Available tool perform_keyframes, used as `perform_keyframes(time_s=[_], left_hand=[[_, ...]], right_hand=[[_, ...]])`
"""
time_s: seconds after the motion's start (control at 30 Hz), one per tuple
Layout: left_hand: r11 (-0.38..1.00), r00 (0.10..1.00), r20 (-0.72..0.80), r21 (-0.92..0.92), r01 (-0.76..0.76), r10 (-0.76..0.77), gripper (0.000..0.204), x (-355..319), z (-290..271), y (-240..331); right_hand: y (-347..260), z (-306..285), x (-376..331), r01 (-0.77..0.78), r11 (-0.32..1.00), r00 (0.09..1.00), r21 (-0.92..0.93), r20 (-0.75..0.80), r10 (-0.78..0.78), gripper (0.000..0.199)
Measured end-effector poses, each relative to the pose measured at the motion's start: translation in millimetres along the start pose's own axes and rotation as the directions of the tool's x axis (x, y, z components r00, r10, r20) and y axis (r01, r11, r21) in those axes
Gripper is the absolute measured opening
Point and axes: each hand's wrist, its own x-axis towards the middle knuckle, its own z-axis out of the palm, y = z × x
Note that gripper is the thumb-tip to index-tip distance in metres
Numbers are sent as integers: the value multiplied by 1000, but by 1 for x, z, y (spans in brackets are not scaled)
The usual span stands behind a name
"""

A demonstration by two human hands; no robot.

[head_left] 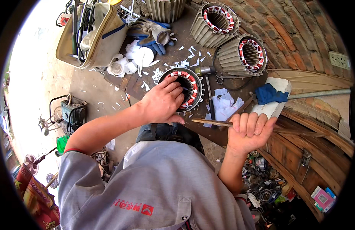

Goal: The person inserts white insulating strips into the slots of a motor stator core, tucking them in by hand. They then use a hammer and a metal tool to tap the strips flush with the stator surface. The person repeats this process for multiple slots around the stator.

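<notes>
The left hand rests fingers-together on the round finned metal motor stator; the right hand is clamped on a thin wooden stick.

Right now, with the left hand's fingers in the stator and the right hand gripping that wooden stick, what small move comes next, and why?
Probably bring the wooden stick toward the stator bore. The left hand has fingertips inside the bore against the red-and-white slot liners, while the right hand holds the stick off to the side, clear of the stator.
</notes>
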Motion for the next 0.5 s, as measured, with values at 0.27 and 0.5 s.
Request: perform_keyframes(time_s=[0.27,0.5], left_hand=[[1000,999,-16,-6,-30,30,62,-1,15,-3],[998,994,-95,29,-56,59,51,-4,31,-5]], right_hand=[[77,-4,-5,32,982,997,-185,-64,-45,43],[83,-20,12,-142,990,978,27,-150,144,44]])
